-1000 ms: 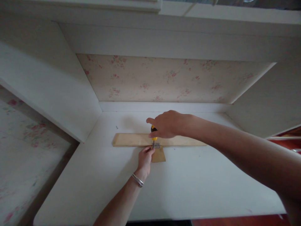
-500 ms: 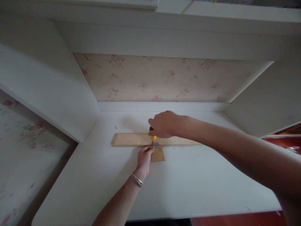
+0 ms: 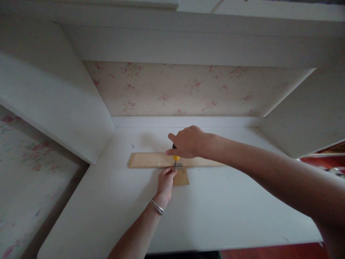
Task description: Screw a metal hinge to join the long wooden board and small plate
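Hinge (image 3: 179, 166) lying where long board (image 3: 148, 160) meets small wooden block (image 3: 182, 178) on the white worktop (image 3: 229, 208), screwdriver (image 3: 176, 158) tip-down at the hinge's left end, handle gripped in your right hand (image 3: 190, 141), your left hand (image 3: 165, 182) at the block's left edge, exact grip not discernible.

No text can be read here (nor any label, brand, number or sign).
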Action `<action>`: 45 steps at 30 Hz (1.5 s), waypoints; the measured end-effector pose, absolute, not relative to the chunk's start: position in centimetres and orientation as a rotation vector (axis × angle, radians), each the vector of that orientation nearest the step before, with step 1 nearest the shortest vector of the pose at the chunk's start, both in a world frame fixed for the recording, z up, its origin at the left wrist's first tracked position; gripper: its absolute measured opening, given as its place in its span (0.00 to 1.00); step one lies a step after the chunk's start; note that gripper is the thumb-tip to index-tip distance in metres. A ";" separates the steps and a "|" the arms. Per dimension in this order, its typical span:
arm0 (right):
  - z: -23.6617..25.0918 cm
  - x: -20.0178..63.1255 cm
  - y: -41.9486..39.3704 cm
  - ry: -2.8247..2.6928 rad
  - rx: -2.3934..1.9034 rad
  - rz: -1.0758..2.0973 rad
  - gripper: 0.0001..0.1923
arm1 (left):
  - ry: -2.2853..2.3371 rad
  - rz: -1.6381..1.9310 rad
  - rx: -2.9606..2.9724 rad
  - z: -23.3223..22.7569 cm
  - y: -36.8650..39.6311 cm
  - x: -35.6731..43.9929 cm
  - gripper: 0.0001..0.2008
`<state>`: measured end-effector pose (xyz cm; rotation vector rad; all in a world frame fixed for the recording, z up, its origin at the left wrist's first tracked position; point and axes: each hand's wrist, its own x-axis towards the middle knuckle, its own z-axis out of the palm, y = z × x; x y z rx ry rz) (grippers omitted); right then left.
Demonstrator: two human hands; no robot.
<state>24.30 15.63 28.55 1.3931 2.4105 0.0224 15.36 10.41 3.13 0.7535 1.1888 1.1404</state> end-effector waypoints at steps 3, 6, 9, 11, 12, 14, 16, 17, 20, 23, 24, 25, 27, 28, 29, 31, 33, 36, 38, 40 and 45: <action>28.7 24.5 15.4 2.413 1.291 -0.050 0.28 | 1.186 1.133 0.748 3.1 10.4 15.3 0.15; 28.5 24.0 15.5 2.397 1.267 -0.007 0.24 | 1.200 1.127 0.733 2.9 10.4 15.3 0.15; 28.2 23.3 15.8 2.366 1.376 0.030 0.28 | 1.209 1.119 0.718 2.8 10.4 15.3 0.15; 28.2 23.1 15.8 2.345 1.428 0.034 0.32 | 1.205 1.118 0.715 2.8 10.4 15.2 0.15; 28.3 23.1 15.8 2.339 1.443 0.030 0.34 | 1.201 1.118 0.714 2.7 10.4 15.2 0.16; 28.7 23.5 15.6 2.358 1.419 -0.016 0.36 | 1.184 1.118 0.715 2.6 10.5 15.2 0.16; 29.0 24.0 15.4 2.404 1.332 -0.071 0.35 | 1.162 1.115 0.715 2.5 10.5 15.2 0.15; 29.1 24.2 15.3 2.431 1.279 -0.081 0.32 | 1.151 1.111 0.712 2.5 10.5 15.2 0.14; 28.8 24.4 15.2 2.448 1.264 -0.010 0.23 | 1.115 1.093 0.681 2.7 10.5 15.2 0.13; 28.3 24.0 15.5 2.404 1.408 0.079 0.31 | 1.075 1.070 0.638 2.9 10.4 15.2 0.13; 28.1 23.9 15.6 2.388 1.452 0.092 0.33 | 1.066 1.063 0.628 3.0 10.4 15.2 0.14; 28.1 23.9 15.6 2.377 1.483 0.095 0.34 | 1.061 1.059 0.622 3.0 10.4 15.1 0.14; 28.1 23.8 15.6 2.360 1.520 0.084 0.35 | 1.063 1.055 0.619 3.1 10.4 15.1 0.14; 28.2 23.9 15.5 2.356 1.530 0.076 0.35 | 1.068 1.055 0.620 3.1 10.4 15.1 0.14; 28.2 23.9 15.4 2.356 1.539 0.072 0.35 | 1.072 1.056 0.624 3.1 10.4 15.1 0.14; 28.4 23.9 14.9 2.351 1.582 0.081 0.34 | 1.077 1.061 0.626 3.2 10.4 15.1 0.13; 28.4 23.9 14.5 2.336 1.669 0.114 0.34 | 1.063 1.073 0.616 3.5 10.3 15.2 0.13; 28.5 24.0 14.0 2.307 1.812 0.156 0.34 | 1.040 1.081 0.581 3.8 10.3 15.3 0.13; 28.5 24.6 13.8 2.316 1.884 0.178 0.34 | 1.045 1.076 0.568 3.9 10.3 15.3 0.14; 28.4 25.8 13.4 2.345 1.963 0.207 0.33 | 1.056 1.068 0.584 3.9 10.4 15.3 0.14; 26.8 30.3 11.0 2.378 2.338 0.011 0.28 | 1.105 1.053 0.663 3.1 10.4 15.1 0.14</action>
